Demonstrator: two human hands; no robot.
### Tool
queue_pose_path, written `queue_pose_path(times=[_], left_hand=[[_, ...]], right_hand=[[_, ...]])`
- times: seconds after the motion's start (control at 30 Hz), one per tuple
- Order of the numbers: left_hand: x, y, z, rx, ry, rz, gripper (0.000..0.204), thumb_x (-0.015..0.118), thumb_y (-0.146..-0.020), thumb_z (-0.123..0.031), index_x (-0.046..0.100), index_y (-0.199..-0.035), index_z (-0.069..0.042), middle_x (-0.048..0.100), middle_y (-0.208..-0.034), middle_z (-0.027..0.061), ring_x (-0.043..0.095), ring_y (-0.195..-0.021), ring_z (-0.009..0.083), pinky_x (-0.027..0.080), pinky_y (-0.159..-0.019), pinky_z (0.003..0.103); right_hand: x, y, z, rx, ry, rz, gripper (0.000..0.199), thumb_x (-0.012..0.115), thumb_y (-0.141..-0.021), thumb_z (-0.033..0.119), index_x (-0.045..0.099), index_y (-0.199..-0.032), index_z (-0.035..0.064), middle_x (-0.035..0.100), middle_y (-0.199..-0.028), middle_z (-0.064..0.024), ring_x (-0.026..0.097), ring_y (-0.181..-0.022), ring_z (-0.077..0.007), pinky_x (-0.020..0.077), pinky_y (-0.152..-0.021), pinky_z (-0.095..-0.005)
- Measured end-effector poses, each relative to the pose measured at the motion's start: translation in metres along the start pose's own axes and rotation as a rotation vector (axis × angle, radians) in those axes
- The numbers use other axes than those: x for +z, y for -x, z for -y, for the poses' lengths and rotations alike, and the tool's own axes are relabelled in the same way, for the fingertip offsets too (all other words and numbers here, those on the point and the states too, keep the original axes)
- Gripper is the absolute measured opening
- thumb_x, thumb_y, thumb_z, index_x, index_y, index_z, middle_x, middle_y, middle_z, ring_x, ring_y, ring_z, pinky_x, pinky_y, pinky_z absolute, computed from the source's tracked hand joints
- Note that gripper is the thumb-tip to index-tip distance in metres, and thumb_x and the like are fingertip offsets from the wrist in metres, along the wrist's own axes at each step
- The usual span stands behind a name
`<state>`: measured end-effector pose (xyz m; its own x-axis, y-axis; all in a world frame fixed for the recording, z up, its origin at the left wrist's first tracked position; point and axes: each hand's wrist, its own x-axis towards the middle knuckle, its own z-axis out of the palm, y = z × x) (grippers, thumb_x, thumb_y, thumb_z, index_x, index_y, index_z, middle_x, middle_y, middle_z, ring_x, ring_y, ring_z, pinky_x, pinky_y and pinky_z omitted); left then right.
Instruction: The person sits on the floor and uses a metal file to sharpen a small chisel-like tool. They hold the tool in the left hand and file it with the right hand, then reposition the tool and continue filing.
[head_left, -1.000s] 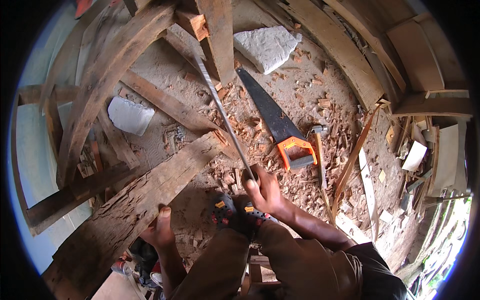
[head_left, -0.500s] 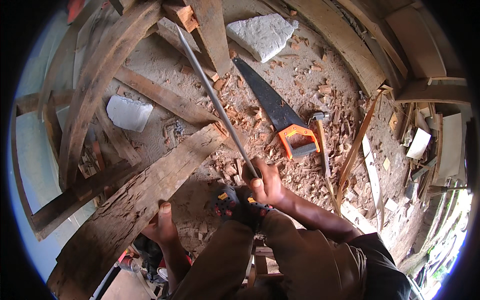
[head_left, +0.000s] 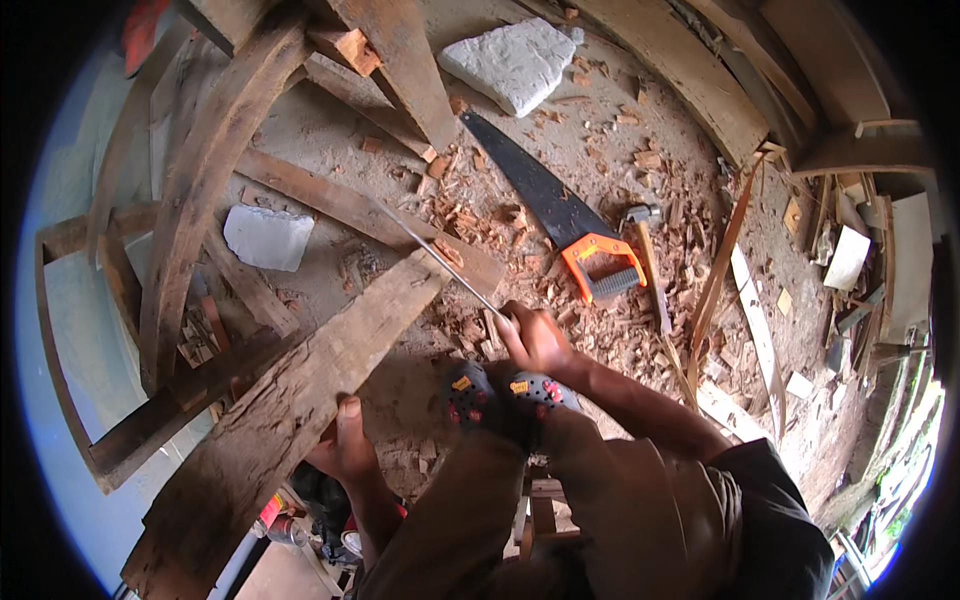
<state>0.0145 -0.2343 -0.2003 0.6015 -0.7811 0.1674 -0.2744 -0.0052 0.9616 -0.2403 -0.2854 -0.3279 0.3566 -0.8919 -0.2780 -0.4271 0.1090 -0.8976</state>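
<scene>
My left hand [head_left: 348, 452] grips the lower edge of a weathered plank [head_left: 300, 392], thumb against its edge and the other fingers hidden beneath. The plank slants from the lower left up to the middle, its surface rough and gouged. Closed around the handle end of a long, thin machete-like blade [head_left: 452, 268] is my right hand [head_left: 538, 342]; the handle itself is covered. The blade appears nearly edge-on, its far part smeared by motion. It crosses beside the plank's far end, where a fresh reddish cut shows; whether they touch I cannot tell.
A handsaw [head_left: 545, 190] with an orange-and-black handle lies on the chip-strewn ground, beside a hammer [head_left: 650, 265]. Two pale slabs, one large [head_left: 512, 65] and one small [head_left: 268, 238], lie farther off. Timber beams [head_left: 215, 190] crowd the left; boards line the right.
The blade has swung down and turned edge-on, its tip dropping toward the plank's far end. My right hand has tilted with it. The left hand keeps its grip on the plank; the view shifted slightly.
</scene>
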Motion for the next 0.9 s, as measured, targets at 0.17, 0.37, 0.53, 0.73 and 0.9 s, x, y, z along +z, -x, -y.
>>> queue_pose_path(times=[0.17,0.37,0.53,0.73,0.9], left_hand=[[-0.001,-0.002,-0.002,0.107,0.023,0.021,0.057,0.064,-0.086,-0.007,0.045,-0.137,0.01,0.055,-0.135,0.0189,0.056,-0.122,0.0279,0.041,-0.107,0.039],[-0.001,0.003,0.003,0.034,-0.028,-0.053,0.05,0.065,-0.086,-0.008,0.052,-0.131,0.011,0.059,-0.13,0.0186,0.056,-0.121,0.0275,0.041,-0.107,0.04],[0.007,0.001,-0.002,0.115,0.009,-0.023,0.055,0.068,-0.087,-0.012,0.049,-0.133,0.011,0.056,-0.134,0.0201,0.056,-0.122,0.0293,0.04,-0.108,0.041],[-0.001,0.006,-0.002,0.061,-0.046,-0.03,0.067,0.07,-0.087,-0.018,0.042,-0.14,0.011,0.053,-0.138,0.0208,0.054,-0.125,0.0298,0.039,-0.108,0.041],[-0.017,0.012,0.014,0.018,-0.095,-0.119,0.057,0.068,-0.086,-0.02,0.051,-0.129,0.012,0.061,-0.123,0.0195,0.06,-0.111,0.0281,0.046,-0.098,0.038]], right_hand=[[0.0,-0.009,-0.021,0.197,0.17,0.069,0.059,0.039,-0.105,0.047,0.066,-0.098,-0.005,0.064,-0.08,-0.0311,0.065,-0.079,-0.045,0.0518,-0.071,-0.0514],[-0.02,-0.007,0.048,-0.114,-0.236,-0.119,0.039,0.046,-0.103,0.032,0.059,-0.093,-0.0041,0.059,-0.067,-0.0229,0.062,-0.061,-0.0396,0.0468,-0.06,-0.048],[0.013,0.005,-0.032,0.224,0.128,0.057,0.058,0.046,-0.102,0.048,0.064,-0.089,-0.0052,0.063,-0.077,-0.0323,0.065,-0.079,-0.0511,0.0505,-0.074,-0.0571],[-0.015,0.008,0.048,0.079,-0.208,-0.061,0.049,0.048,-0.103,0.041,0.061,-0.091,-0.0048,0.059,-0.066,-0.0213,0.063,-0.063,-0.0353,0.0486,-0.061,-0.0451],[0.02,-0.002,-0.033,-0.061,0.135,-0.008,0.045,0.055,-0.1,0.038,0.061,-0.101,-0.006,0.062,-0.069,-0.0213,0.065,-0.064,-0.0366,0.0505,-0.057,-0.0466]])
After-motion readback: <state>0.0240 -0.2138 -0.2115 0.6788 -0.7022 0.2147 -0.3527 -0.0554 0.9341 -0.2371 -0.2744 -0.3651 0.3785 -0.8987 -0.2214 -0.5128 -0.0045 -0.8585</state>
